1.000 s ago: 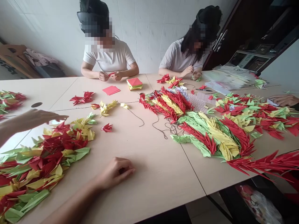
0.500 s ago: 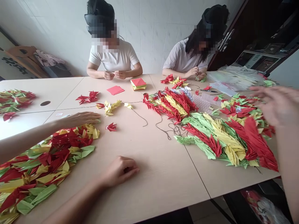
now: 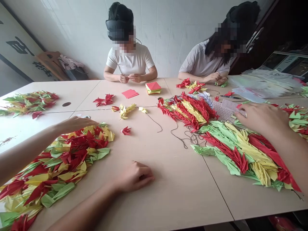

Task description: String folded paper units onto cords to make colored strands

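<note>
My left hand (image 3: 136, 176) rests on the table, loosely curled, with nothing visible in it. To its left spreads a big heap of loose red, yellow and green folded paper cranes (image 3: 69, 154). My right hand (image 3: 263, 117) reaches in from the right, fingers extended, above the far end of a bundle of strung paper cranes (image 3: 223, 144). A small red piece of folded paper lies by its fingertips, beside a patterned sheet (image 3: 221, 110). My right forearm hides part of the bundle and the loose cranes (image 3: 298, 122) behind it.
Another person's hand (image 3: 77, 123) is over the left heap. Two people sit opposite, hands busy with small pieces. Between us lie a stack of coloured paper squares (image 3: 153, 88), red sheets (image 3: 130, 93), a black pen (image 3: 231, 97), dark thread (image 3: 179, 136) and plastic bags (image 3: 269, 83).
The view has turned slightly left. My right hand has moved left and inward over the cranes. My left hand stays in place. The other person's hand on the left has drawn back leftward.
</note>
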Action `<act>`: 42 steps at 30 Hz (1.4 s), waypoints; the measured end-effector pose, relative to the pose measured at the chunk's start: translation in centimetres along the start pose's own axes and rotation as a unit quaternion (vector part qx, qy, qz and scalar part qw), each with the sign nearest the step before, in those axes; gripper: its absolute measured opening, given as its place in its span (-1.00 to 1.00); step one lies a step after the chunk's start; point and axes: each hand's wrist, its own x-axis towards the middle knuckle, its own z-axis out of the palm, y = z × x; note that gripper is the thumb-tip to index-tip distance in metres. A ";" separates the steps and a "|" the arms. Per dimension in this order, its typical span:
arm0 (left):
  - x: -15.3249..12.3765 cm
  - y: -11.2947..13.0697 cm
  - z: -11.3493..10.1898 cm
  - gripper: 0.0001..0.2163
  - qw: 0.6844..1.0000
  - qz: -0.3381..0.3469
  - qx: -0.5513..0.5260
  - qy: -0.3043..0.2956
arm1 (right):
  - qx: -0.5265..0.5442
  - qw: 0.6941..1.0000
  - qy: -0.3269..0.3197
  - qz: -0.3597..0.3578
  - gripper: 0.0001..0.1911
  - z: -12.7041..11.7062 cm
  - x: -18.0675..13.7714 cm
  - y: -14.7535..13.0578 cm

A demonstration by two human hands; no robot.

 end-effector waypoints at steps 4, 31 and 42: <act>0.0 0.0 0.0 -0.75 1.000 0.001 0.002 -0.006 | -0.010 0.988 -0.021 -0.151 -0.67 -2.0 -3.1 -5.3; -0.3 -0.5 0.4 -0.83 0.999 0.013 0.032 0.002 | 0.098 0.915 -0.090 -0.381 -0.75 6.7 -10.1 -24.0; -0.4 -0.4 0.6 -0.84 0.999 0.020 0.026 0.017 | 0.147 0.809 -0.272 -0.499 -0.80 0.1 -15.7 -16.9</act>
